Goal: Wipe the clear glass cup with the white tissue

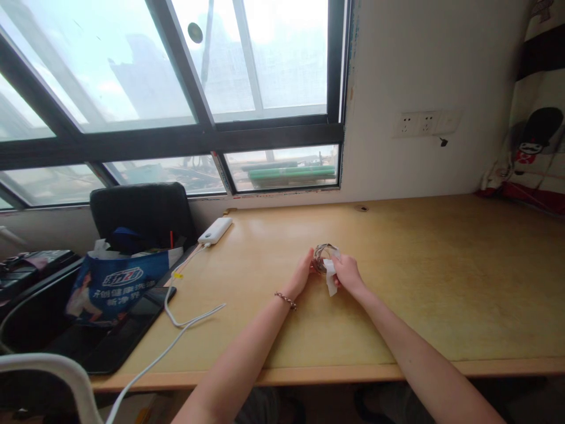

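Above the wooden table point(424, 282), my left hand point(303, 270) grips a small round, hollow object point(318, 259), brownish with shiny, glassy-looking edges; its exact kind is unclear. A crumpled white tissue point(330, 281) is pinched in my right hand point(348, 273). The tissue lies against the near right side of the round object, and part of it hangs down. My right fingers are closed and partly hidden behind the tissue. Around my left wrist is a braided bracelet point(286, 300).
A white power bank point(215, 231) with a white cable point(179, 325) lies at the table's left. A black tablet-like panel point(128, 333) overhangs the left edge, beside a blue bag point(119, 285) on a black chair point(141, 206). Wall sockets point(417, 123) are behind.
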Demonstrator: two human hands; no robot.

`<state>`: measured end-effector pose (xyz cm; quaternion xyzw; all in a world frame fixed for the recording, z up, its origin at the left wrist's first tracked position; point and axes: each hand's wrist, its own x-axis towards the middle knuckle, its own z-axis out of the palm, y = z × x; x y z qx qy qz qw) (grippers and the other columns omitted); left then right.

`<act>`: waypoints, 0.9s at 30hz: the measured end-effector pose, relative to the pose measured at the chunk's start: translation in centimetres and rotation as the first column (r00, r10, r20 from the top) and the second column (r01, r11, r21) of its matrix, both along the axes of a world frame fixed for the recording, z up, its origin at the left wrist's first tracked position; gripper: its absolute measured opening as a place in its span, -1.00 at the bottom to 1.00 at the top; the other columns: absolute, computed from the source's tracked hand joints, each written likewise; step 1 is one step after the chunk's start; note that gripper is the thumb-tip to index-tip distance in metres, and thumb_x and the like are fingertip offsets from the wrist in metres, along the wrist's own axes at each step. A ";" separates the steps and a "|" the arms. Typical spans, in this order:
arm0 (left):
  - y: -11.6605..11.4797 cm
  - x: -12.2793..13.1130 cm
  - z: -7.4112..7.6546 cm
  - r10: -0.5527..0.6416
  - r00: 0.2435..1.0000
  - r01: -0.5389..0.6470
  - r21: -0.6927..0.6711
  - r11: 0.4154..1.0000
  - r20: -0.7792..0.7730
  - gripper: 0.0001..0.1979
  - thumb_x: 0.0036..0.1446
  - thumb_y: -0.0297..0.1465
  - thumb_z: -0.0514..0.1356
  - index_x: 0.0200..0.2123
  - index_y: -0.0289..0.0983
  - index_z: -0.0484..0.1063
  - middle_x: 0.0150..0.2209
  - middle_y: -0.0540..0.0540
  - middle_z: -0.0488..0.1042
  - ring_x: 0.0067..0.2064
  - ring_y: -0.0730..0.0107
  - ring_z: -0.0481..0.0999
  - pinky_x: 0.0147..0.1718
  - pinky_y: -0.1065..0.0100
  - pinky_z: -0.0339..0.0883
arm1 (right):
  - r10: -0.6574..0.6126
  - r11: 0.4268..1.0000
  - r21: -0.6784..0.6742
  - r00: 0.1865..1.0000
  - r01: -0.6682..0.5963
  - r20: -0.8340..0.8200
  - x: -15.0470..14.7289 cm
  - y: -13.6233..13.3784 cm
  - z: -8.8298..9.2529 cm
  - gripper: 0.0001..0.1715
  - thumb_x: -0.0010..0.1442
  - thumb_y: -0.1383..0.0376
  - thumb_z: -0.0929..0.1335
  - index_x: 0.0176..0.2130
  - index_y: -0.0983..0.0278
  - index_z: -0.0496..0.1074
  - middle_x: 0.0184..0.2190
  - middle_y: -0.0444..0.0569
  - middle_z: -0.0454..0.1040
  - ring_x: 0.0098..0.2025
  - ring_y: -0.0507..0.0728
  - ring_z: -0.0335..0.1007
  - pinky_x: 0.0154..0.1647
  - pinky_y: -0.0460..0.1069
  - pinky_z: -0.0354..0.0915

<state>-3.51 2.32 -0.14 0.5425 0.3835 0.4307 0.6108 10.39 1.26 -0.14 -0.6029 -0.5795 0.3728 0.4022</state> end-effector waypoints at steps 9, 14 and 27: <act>-0.3 0.2 0.5 -0.061 0.998 0.060 0.104 0.993 0.012 -0.65 -0.10 -0.22 0.23 -0.32 -0.40 0.42 -0.39 -0.14 0.49 -0.36 0.31 0.45 -0.29 0.32 0.29 | -0.005 0.995 -0.103 0.977 -0.017 -0.213 0.0 0.5 -0.2 -0.58 0.04 0.01 0.24 -0.56 0.29 0.30 -0.83 -0.15 0.26 -0.78 0.01 0.19 -0.77 -0.13 0.13; 0.1 -0.1 -0.1 0.007 0.998 -0.008 0.017 1.000 0.055 -0.67 -0.09 -0.23 0.21 -0.36 -0.41 0.43 -0.39 -0.16 0.50 -0.35 0.31 0.47 -0.31 0.33 0.31 | 0.074 0.983 -0.145 0.964 -0.114 -0.254 -0.3 0.5 -0.7 -0.58 0.02 0.01 0.25 -0.60 0.27 0.24 -0.85 -0.21 0.15 -0.81 -0.05 0.03 -0.79 -0.14 -0.04; 0.9 -0.7 -1.4 0.007 0.985 0.015 -0.130 0.991 0.173 -0.55 -0.06 -0.08 0.03 -0.62 -0.38 0.37 -0.67 -0.08 0.37 -0.65 0.47 0.32 -0.68 0.46 0.15 | 0.097 0.986 0.131 0.995 -0.101 0.034 1.0 0.7 0.5 -0.67 -0.01 0.11 0.25 -0.62 0.30 0.25 -0.74 -0.18 0.23 -0.67 -0.04 0.10 -0.66 -0.14 -0.02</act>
